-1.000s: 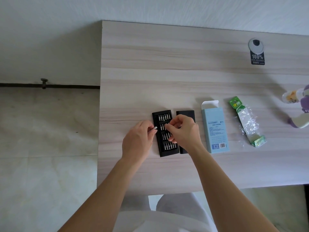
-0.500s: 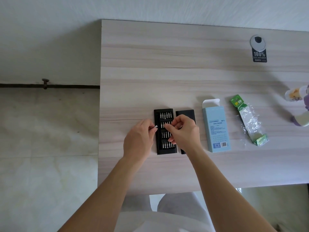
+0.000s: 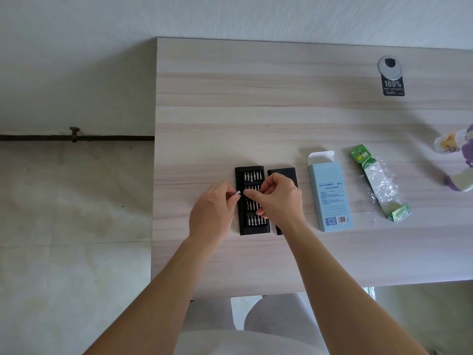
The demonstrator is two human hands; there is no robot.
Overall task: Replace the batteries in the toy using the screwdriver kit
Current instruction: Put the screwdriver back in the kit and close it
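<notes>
A black screwdriver kit tray [image 3: 252, 228] with rows of silver bits lies open on the wooden table [image 3: 256, 111]. Its black sleeve [image 3: 281, 172] lies just right of it. My left hand [image 3: 213, 213] grips a silver screwdriver handle [image 3: 237, 193] whose tip points right. My right hand [image 3: 277, 198] pinches its fingers together right at that tip, above the tray; what it holds is too small to tell. A purple and white toy [image 3: 458, 162] lies at the right edge, partly cut off. A green battery pack [image 3: 378, 183] in torn plastic lies left of the toy.
A light blue cardboard box [image 3: 330, 196] with its flap open lies between the kit and the battery pack. A round cable grommet with a black sticker [image 3: 390, 75] is at the far right of the table. My lap shows below the table's near edge.
My right hand's fingertips have come closer to the handle's tip in my left hand. The view has shifted slightly; the objects on the table have not moved.
</notes>
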